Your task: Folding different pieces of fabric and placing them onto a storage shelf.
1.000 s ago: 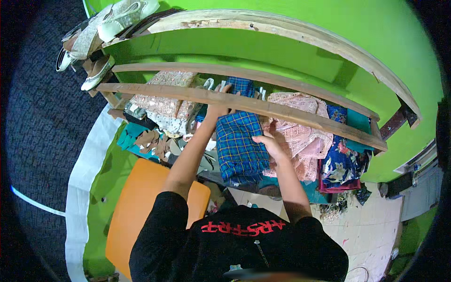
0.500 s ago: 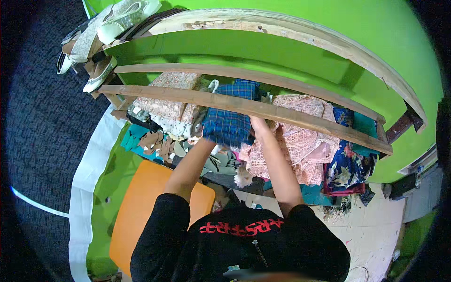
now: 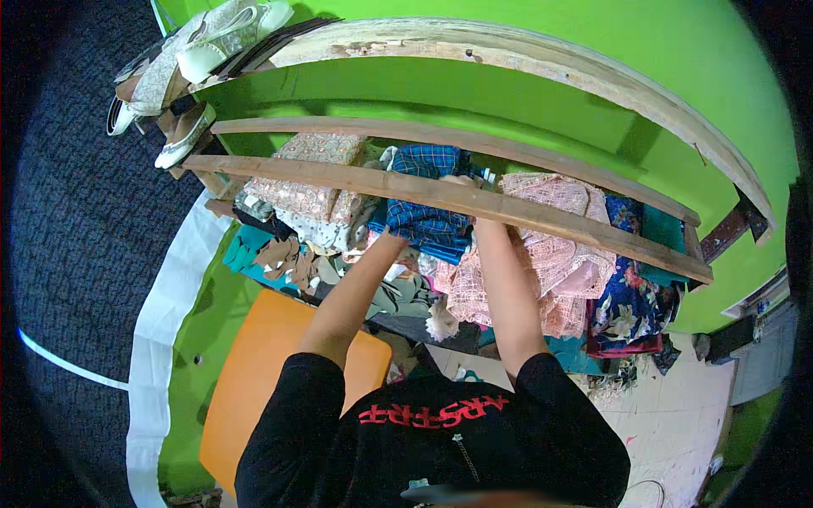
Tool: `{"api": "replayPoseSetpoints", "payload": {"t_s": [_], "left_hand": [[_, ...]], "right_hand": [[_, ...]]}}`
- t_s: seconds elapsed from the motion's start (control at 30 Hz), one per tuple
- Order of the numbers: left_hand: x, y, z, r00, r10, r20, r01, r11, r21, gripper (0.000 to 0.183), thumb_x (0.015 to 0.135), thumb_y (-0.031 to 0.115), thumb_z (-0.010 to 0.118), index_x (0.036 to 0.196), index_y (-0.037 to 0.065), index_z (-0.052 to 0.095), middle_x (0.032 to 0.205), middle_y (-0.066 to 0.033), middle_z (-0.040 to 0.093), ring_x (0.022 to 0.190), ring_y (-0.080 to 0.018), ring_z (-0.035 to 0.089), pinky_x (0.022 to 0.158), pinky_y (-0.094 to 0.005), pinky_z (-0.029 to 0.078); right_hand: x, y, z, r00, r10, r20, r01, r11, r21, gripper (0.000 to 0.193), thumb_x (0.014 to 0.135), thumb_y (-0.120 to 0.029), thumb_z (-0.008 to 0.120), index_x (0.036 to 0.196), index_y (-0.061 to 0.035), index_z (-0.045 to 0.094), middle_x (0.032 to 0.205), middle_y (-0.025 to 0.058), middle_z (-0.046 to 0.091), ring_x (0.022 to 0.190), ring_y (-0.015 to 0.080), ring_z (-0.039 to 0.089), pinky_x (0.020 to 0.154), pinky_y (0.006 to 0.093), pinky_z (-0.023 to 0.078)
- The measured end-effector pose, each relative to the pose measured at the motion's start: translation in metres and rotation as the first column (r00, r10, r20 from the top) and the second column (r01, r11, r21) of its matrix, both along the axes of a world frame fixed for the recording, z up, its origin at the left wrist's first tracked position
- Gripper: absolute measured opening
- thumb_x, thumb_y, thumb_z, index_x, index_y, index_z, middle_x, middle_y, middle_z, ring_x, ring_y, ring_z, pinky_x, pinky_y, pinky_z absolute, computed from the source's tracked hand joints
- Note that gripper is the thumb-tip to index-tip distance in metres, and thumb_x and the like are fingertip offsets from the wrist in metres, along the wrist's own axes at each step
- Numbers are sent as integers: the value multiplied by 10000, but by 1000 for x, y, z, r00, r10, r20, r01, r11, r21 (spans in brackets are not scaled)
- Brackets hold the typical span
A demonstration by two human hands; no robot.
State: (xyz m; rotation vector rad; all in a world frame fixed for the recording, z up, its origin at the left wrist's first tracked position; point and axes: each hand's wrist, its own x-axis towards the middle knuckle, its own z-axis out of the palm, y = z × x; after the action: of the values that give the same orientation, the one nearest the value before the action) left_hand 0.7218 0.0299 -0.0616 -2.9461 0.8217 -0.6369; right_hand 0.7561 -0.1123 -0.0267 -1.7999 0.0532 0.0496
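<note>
A folded blue plaid cloth (image 3: 428,222) lies bunched on the lower shelf, below and behind the front wooden rail (image 3: 373,179). My left hand (image 3: 392,240) reaches to its near left edge, with the fingers hidden in the fabric. My right hand (image 3: 460,180) passes under the rail, which covers part of it. Its curled fingers grip the top of the cloth on the right side. Left of the cloth is a stack of folded patterned fabric (image 3: 326,152). To its right lies pink open-weave fabric (image 3: 542,254).
A second wooden rail (image 3: 508,151) and an upper beam (image 3: 525,55) span the shelf. Shoes (image 3: 224,46) sit at the upper left. Navy floral fabric (image 3: 622,296) hangs on the right. Cut pieces (image 3: 288,264) lie below the stack. An orange chair (image 3: 262,372) stands at my left.
The plaid cloth has shifted slightly right and spread out lower. My right hand has moved farther in, past the rail, and my left hand has moved right.
</note>
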Motion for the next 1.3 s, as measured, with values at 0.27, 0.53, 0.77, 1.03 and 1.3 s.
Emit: {"api": "replayPoseSetpoints", "payload": {"t_s": [0.27, 0.53, 0.77, 1.03, 1.3], "left_hand": [[-11, -5, 7, 989, 6, -147, -7, 1000, -4, 569, 738, 426, 442, 1247, 185, 365, 1327, -68, 295, 1215, -299, 260, 1004, -451, 174], [-15, 13, -4, 965, 14, -263, -69, 977, -202, 567, 747, 447, 428, 1241, 176, 366, 1288, -47, 362, 1218, -236, 271, 1012, -455, 153], [-16, -6, 18, 993, 0, -119, -25, 977, -213, 502, 741, 437, 451, 1097, 87, 502, 1153, -136, 478, 1111, -307, 384, 962, -419, 238], [-30, 2, 17, 950, 53, -308, -146, 946, -290, 555, 714, 456, 492, 1073, 34, 516, 1117, -180, 489, 1117, -339, 364, 975, -407, 220], [-30, 0, 19, 985, -171, 4, 147, 833, -533, 429, 735, 306, 480, 1110, 99, 494, 1130, -120, 500, 1092, -310, 405, 970, -386, 243]], "right_hand": [[46, -16, -1, 990, -111, -81, 68, 908, -414, 802, 652, -679, 431, 1083, -8, 521, 1189, 252, 408, 1190, 316, 304, 997, 372, 170], [4, -3, 31, 973, -26, 228, 12, 998, 64, 442, 717, -357, 613, 917, 36, 589, 852, 115, 610, 804, 200, 541, 749, 306, 398], [50, -13, -3, 803, -293, 519, 156, 944, 292, 352, 743, -291, 596, 903, 21, 586, 877, 123, 617, 806, 221, 556, 722, 317, 402], [39, -27, 2, 791, -117, 601, 188, 980, -58, 268, 717, -251, 616, 812, -2, 596, 712, 182, 586, 651, 267, 574, 611, 348, 422], [35, -25, 3, 787, -172, 593, 112, 984, 137, 284, 707, -251, 635, 810, 10, 591, 713, 158, 603, 637, 250, 567, 618, 343, 431]]}}
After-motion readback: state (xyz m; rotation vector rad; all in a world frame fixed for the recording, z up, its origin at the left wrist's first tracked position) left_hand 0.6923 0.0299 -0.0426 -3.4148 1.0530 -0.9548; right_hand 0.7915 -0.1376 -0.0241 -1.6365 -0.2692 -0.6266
